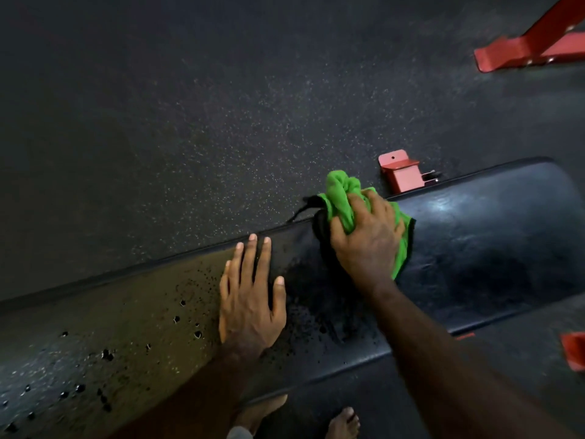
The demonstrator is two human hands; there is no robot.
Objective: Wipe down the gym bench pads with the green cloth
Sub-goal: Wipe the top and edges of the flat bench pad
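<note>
Head camera looks down on a dark speckled rubber floor [190, 106] that fills most of the picture. Across it, from lower left to right, runs the long black vinyl bench pad [490, 248], its surface worn and pitted with small holes and dark droplets on the left half, smoother and glossy on the right. Red painted steel frame pieces show around it: a large angled foot [531, 49] at the upper right, a small bracket [403, 172] just beyond the pad's far edge, and a red corner [574, 351] at the right edge.

Two bare forearms reach in from the bottom. The right hand [368, 239] curls its fingers and thumb round a bunched bright green microfibre cloth [340, 198] with a dark trim, pressing it onto the pad near the far edge; part of the cloth spreads flat beneath the hand and part bulges up past the knuckles. The left hand [250, 296] lies flat on the pad just beside it, fingers straight and slightly spread, holding nothing.

Bare toes [343, 423] stand on the floor at the bottom.
</note>
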